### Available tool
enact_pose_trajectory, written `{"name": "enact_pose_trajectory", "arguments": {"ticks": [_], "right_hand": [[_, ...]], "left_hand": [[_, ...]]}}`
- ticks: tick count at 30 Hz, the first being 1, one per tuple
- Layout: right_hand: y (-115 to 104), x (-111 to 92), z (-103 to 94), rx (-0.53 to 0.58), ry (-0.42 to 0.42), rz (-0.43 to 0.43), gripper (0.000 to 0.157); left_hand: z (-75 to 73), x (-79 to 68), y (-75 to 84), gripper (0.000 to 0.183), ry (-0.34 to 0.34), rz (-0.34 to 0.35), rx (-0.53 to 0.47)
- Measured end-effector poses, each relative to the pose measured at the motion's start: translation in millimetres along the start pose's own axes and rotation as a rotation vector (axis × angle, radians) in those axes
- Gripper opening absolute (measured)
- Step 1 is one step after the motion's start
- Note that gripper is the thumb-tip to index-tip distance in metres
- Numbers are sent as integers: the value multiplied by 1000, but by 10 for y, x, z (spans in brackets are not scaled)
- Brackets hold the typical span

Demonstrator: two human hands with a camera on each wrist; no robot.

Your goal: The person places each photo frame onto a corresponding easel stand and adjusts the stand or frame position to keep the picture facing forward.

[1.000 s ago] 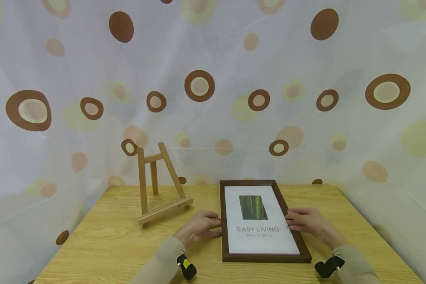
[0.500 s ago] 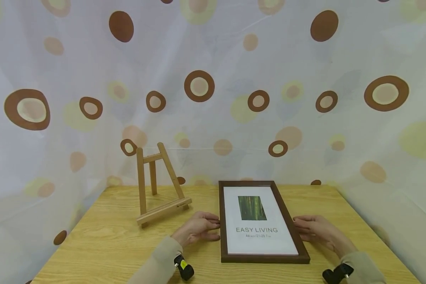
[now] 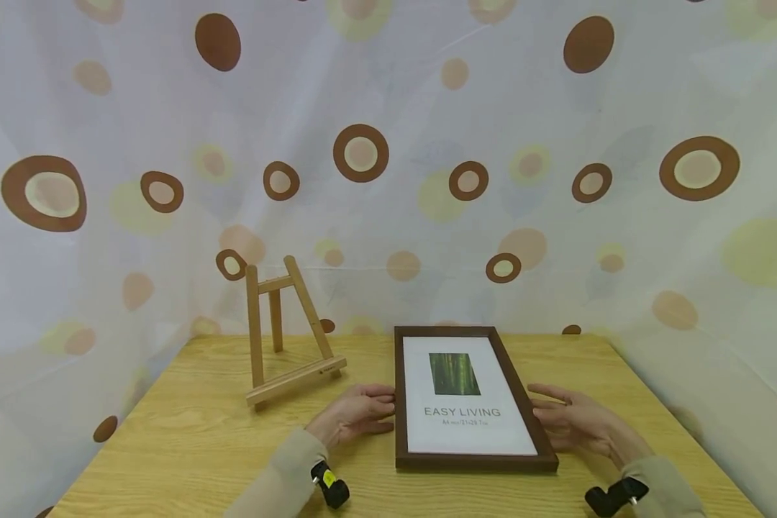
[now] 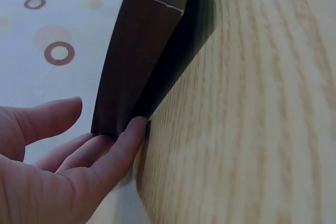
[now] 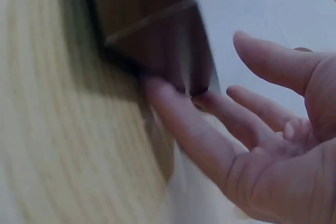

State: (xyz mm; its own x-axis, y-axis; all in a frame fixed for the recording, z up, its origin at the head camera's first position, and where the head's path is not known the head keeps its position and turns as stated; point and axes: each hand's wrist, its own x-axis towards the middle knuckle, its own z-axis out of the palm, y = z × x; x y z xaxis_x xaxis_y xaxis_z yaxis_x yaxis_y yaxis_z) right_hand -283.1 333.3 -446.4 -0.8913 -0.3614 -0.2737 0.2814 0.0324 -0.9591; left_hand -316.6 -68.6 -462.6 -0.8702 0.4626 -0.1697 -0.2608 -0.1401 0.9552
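A dark brown picture frame (image 3: 475, 462) with a white "EASY LIVING" sheet and a green forest picture lies face up on the wooden table (image 3: 194, 446). At its left side is my left hand (image 3: 356, 414), straight fingertips against the edge. The left wrist view shows the thumb raised and apart from the frame (image 4: 131, 51). On the opposite side, my right hand (image 3: 579, 424) has its fingers extended at the right edge, low by the table in the right wrist view, thumb standing free. Dark shadow shows along the frame's underside in both wrist views.
A small wooden easel (image 3: 255, 331) stands upright at the back left of the table, its ledge (image 3: 298, 381) facing forward. Behind the table hangs a pale cloth (image 3: 388, 216) with brown and beige circles, which also runs down both sides.
My right hand's fingers have come off the frame's face and gone to its outer right edge. The left hand has stayed at the left side. The view has shifted slightly.
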Motion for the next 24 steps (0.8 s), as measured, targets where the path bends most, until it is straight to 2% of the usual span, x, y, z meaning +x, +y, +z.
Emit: {"name": "enact_pose_trajectory", "arguments": {"ticks": [6, 12, 16, 20, 24], "right_hand": [[47, -16, -10, 23, -133, -39, 74], [60, 4, -5, -69, -123, -25, 73], [88, 37, 2, -109, -114, -14, 72], [134, 73, 13, -35, -158, -21, 70], [162, 112, 48, 16, -187, -41, 69]], "left_hand": [[20, -58, 18, 57, 52, -18, 9], [35, -53, 42, 61, 89, -17, 59], [10, -33, 52, 57, 79, -34, 83], [-40, -45, 34, 54, 46, -54, 52], [-83, -82, 6, 55, 42, -48, 37]]}}
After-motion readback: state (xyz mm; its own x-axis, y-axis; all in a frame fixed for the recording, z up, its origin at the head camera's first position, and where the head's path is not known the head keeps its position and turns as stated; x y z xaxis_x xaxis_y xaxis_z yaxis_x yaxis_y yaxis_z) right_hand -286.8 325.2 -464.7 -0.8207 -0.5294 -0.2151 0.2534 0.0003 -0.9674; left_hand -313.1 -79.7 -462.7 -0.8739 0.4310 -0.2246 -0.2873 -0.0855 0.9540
